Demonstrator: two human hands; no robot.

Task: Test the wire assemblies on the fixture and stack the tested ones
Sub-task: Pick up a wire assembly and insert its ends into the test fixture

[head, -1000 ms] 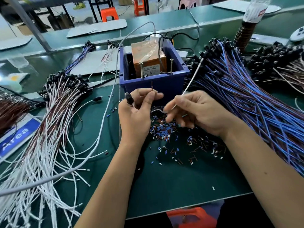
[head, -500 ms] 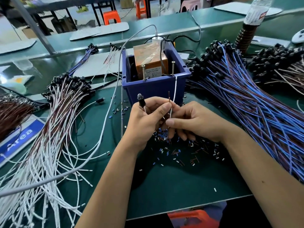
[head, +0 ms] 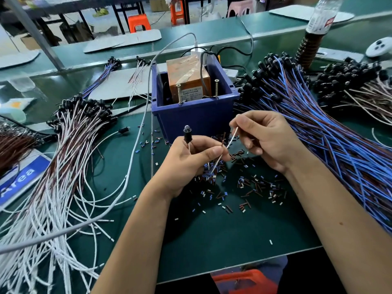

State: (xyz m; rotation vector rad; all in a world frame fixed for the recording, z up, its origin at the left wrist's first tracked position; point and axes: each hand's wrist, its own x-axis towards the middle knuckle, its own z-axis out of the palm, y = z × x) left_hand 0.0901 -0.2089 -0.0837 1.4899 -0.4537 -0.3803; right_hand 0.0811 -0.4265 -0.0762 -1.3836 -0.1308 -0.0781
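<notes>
Left hand (head: 186, 164) pinching thin brown wire (head: 222, 142) and black round-tipped lamp (head: 187, 133), right hand (head: 269, 139) pinching white wire (head: 231, 139).

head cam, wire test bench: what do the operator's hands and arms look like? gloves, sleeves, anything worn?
Both are bare. The left hand and right hand wear no gloves, and no rings show. No watch, strap or band at either wrist. Both forearms are uncovered right down to the bottom of the frame, so no sleeve shows. Fingernails are short and unpainted where visible.
</notes>
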